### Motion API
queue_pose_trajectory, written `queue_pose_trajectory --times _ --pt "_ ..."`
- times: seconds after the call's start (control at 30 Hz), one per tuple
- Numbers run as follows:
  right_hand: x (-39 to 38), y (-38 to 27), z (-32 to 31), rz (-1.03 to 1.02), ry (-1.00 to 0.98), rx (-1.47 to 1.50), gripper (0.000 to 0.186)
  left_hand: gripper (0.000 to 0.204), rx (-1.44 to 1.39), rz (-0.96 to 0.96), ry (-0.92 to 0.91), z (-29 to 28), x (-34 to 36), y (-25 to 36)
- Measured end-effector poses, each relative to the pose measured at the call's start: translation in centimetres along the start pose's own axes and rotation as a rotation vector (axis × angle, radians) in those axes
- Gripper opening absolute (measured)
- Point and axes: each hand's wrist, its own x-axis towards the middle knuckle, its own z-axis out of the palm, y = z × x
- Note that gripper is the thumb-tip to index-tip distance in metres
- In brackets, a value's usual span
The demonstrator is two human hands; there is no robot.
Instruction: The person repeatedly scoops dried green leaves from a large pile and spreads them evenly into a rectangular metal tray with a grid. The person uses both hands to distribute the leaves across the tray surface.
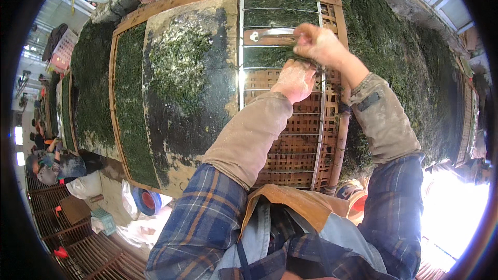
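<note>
A metal frame with thin crossbars (241,80) lies on a woven bamboo mat (293,161), whose upper part is covered with dark green, stringy plant matter (280,18). Across the frame's upper part rests a wooden tool with a curved metal strip (270,36). My right hand (320,46) is closed, fingers curled, over the tool's right end; what it pinches, if anything, is hidden. Just below it, my left hand (296,80) is closed at the lower edge of the green layer, with dark green strands (306,62) at its fingertips. Pale powder or residue marks both hands.
Left of the frame lies a dark board (223,93) with a white-dusted green heap (181,57). Another green-covered mat (129,93) stands beyond it. Green matter (399,67) spreads on the right. A blue bucket (148,202) is below left; another person (54,163) is far left.
</note>
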Motion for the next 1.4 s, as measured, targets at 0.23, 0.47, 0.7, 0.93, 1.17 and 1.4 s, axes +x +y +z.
queue_pose_trajectory --times 0.23,0.47,0.7,0.93,1.17,1.4 --pt "-3.9 3.6 -4.9 0.216 0.29 -0.141 0.023 0.027 -0.162 0.069 0.149 -4.2 -1.9 -2.7" --pt "-3.9 4.6 1.5 0.143 0.158 -0.29 0.022 0.046 0.097 0.048 0.123 -4.3 -3.6 -3.5" --pt "-2.3 2.7 2.9 0.239 0.015 -0.701 0.013 0.047 -0.043 0.075 0.071 -4.3 -4.8 -4.9" --pt "-0.8 0.6 4.5 0.114 0.038 -0.623 0.015 0.051 0.12 0.062 0.092 -4.8 -5.2 -5.9" --pt "-5.4 3.5 2.4 0.088 0.277 -0.369 0.023 0.051 0.166 0.057 0.212 -4.9 -5.1 -4.7" --pt "-16.5 3.4 8.7 0.071 0.209 -0.494 0.071 0.049 0.093 0.126 0.1 -2.2 -1.5 -1.8"
